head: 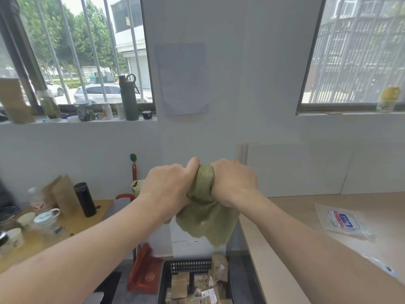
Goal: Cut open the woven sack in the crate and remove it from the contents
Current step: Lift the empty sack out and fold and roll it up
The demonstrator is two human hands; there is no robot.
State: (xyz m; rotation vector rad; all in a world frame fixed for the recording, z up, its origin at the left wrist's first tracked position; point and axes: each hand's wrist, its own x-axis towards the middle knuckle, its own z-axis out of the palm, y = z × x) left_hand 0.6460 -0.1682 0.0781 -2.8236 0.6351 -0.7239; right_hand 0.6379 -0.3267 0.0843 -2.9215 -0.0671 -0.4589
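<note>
Both hands, left [168,185] and right [233,182], clench the bunched green sack [203,216], held high over the crate [188,265], which is cut off at the bottom edge.

Sack [203,216]: olive green, fine woven pattern. Crate [188,265]: black, grid-slotted wall. Boxes [179,284] in it: tan brown. Bag [142,270] beside crate: red. Flask [85,199]: black. Bottle [128,99] on sill: dark green. Desk [83,222]: ochre yellow. Table [295,216]: pale wood. Packet [343,220]: clear, white label with blue and red print. Wall [252,84]: white.
</note>
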